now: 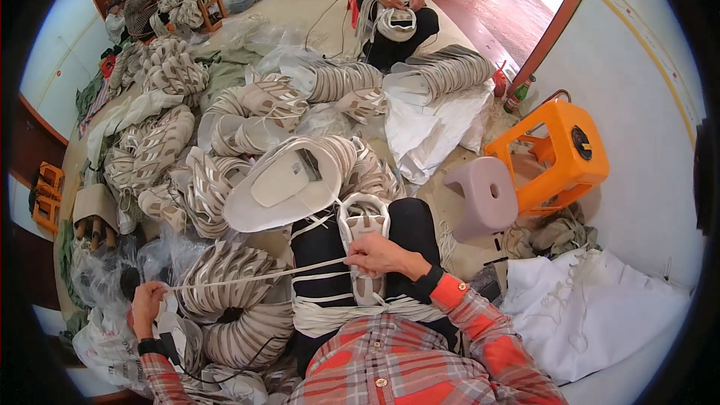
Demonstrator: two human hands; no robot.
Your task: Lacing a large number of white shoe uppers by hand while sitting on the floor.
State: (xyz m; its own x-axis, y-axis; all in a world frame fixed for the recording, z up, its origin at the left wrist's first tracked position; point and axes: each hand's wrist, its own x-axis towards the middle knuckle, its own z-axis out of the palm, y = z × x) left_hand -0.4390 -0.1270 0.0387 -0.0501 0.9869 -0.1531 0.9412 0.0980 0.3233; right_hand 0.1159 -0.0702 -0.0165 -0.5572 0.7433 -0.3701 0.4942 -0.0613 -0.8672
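Across my lap lies a beige and white shoe upper [364, 219], its toe toward my waist. My right hand [381, 255] is closed over its lacing area and pinches a pale shoelace [247, 280]. The lace runs taut to the left, where my left hand [147, 307] is closed on its other stretch, out beside the bundled uppers. More loose laces [330, 318] are gathered across my waist, and several strands lie over my dark trouser leg. Just beyond my knees leans a thick stack of uppers [281, 184] with a pale sole-shaped piece facing me.
Coiled stacks of uppers [236, 285] and plastic bags [105, 341] crowd my left side. To the right stand a mauve stool [484, 199], an orange stool [555, 154] and white cloth [592, 307]. A co-worker [390, 0] sits opposite, handling an upper; others are at far left.
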